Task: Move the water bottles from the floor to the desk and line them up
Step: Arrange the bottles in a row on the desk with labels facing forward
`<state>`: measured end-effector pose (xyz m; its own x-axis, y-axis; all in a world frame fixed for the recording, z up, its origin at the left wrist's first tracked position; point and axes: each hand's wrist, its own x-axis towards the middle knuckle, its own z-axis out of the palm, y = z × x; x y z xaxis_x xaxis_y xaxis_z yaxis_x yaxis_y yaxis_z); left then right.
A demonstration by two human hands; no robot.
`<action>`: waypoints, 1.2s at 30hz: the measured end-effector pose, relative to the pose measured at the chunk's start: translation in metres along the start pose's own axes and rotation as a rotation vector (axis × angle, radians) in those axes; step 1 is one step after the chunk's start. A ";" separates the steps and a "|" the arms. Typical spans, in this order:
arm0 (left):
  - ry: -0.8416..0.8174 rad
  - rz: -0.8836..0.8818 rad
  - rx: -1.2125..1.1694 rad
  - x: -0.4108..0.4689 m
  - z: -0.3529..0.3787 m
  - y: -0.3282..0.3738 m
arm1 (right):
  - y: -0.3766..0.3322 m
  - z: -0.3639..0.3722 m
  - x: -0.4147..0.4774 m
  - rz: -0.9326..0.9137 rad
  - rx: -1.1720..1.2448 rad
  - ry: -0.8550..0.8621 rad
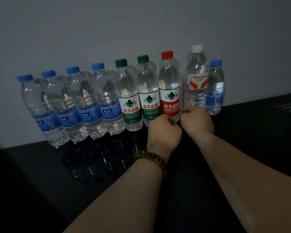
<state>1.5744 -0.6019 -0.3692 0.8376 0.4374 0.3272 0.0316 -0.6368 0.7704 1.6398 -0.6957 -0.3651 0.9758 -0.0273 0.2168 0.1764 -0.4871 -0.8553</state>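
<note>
Several water bottles stand upright in one row on the black desk [60,172], against the wall. From the left come several blue-capped bottles [84,105], two green-capped bottles [130,101], a red-capped bottle [169,88], a tall white-capped bottle [197,78] and a small blue-capped bottle [215,88]. My left hand [164,133], with a bead bracelet on the wrist, curls against the lower left of the red-capped bottle. My right hand [197,121] curls against its lower right. Together they clasp its base, which they hide.
A plain grey wall [141,27] rises directly behind the row. A dark flat card [287,109] lies on the desk at the far right. The desk's left edge drops off near the first blue-capped bottle. The room is dim.
</note>
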 end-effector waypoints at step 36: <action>0.147 -0.183 -0.126 0.008 -0.005 -0.004 | -0.010 0.005 -0.009 -0.028 0.153 -0.142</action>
<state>1.5781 -0.5931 -0.3672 0.7356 0.6314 0.2455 0.0991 -0.4588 0.8830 1.6299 -0.6864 -0.3606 0.9767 0.1133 0.1824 0.2109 -0.3472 -0.9138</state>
